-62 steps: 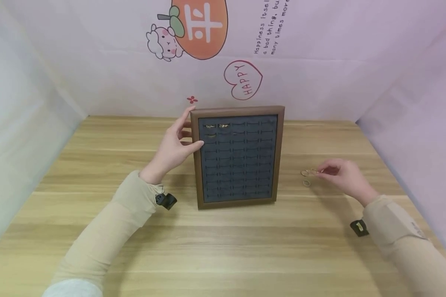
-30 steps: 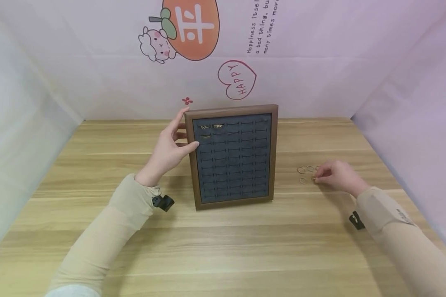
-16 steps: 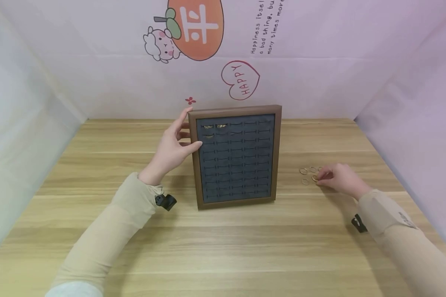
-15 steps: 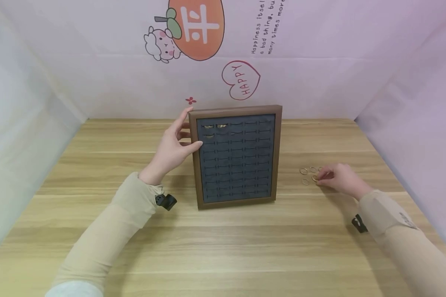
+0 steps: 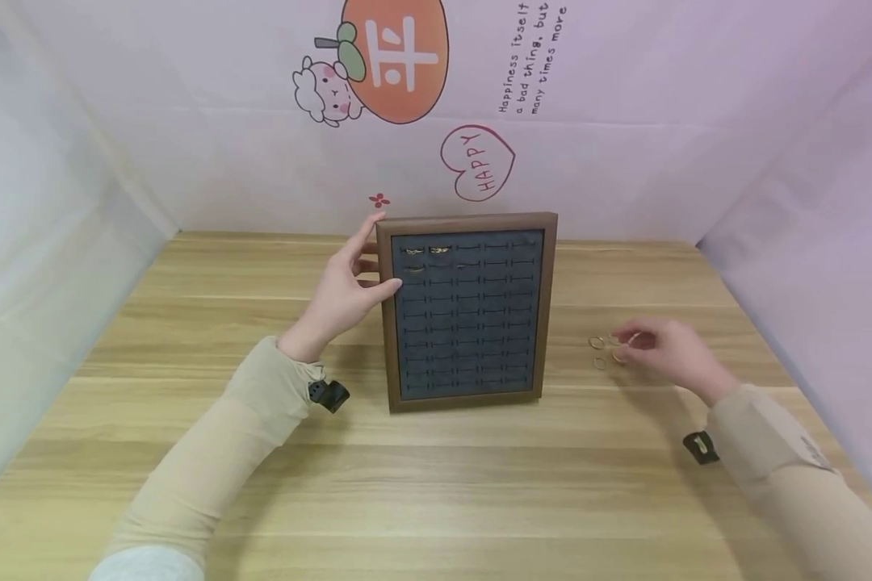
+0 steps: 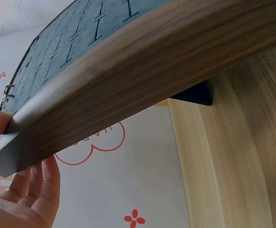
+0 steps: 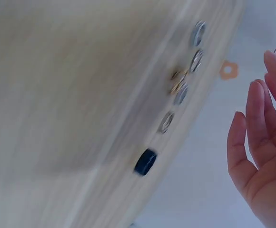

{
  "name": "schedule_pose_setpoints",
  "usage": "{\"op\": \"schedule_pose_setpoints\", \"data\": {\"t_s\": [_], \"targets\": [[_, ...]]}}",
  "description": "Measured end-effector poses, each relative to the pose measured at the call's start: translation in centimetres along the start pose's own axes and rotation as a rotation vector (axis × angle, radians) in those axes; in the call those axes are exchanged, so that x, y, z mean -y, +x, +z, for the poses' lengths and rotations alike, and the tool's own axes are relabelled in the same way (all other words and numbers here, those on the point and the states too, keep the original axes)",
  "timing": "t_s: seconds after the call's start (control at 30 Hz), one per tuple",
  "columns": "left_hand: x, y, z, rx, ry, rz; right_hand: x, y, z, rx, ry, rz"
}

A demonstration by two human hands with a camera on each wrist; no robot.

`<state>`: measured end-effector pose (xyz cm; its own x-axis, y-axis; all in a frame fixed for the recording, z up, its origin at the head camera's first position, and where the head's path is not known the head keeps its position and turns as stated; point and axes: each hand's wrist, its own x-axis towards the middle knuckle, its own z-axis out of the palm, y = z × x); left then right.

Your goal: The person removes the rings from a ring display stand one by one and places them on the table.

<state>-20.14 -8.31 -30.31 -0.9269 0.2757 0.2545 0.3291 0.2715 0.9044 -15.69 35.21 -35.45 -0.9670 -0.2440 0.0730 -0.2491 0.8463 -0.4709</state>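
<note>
My left hand (image 5: pixel 341 294) grips the left edge of a ring display board (image 5: pixel 472 323), thumb on its front and fingers behind. The board stands tilted up, with a brown wooden frame (image 6: pixel 95 80) and a dark slotted pad. Gold rings (image 5: pixel 439 250) sit in slots at its top left. Right of the board, my right hand (image 5: pixel 668 351) hovers by several loose rings, thumb and fingers apart. In the right wrist view, its fingers hold nothing. A gold ring (image 7: pixel 178 83) lies among silver rings (image 7: pixel 166 122) there, with a wide black ring (image 7: pixel 145 161) at the end of the row.
The wooden table (image 5: pixel 436 484) carries everything. White printed cloth (image 5: pixel 610 161) rises behind it and on both sides. A dark support (image 6: pixel 195 94) shows behind the board in the left wrist view. Each wrist wears a small black camera (image 5: pixel 329 395).
My right hand came forward from the back rings to a gold ring in the front row. Now its fingers have parted from it and lifted slightly back. My left hand keeps its grip.
</note>
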Motion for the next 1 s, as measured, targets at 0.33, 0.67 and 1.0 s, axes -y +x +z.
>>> {"op": "schedule_pose_setpoints", "data": {"t_s": [0.33,0.67,1.0], "targets": [[0.0,0.3,0.2,-0.001,0.009,0.008,4.5,0.5,-0.2,-0.087,0.096,-0.019],[-0.2,0.2,0.1,-0.01,0.011,0.004,8.7,1.3,0.7,-0.08,0.237,-0.132],[0.0,0.1,0.0,-0.009,0.018,0.005,12.5,2.9,1.6,-0.114,0.288,-0.247]]}}
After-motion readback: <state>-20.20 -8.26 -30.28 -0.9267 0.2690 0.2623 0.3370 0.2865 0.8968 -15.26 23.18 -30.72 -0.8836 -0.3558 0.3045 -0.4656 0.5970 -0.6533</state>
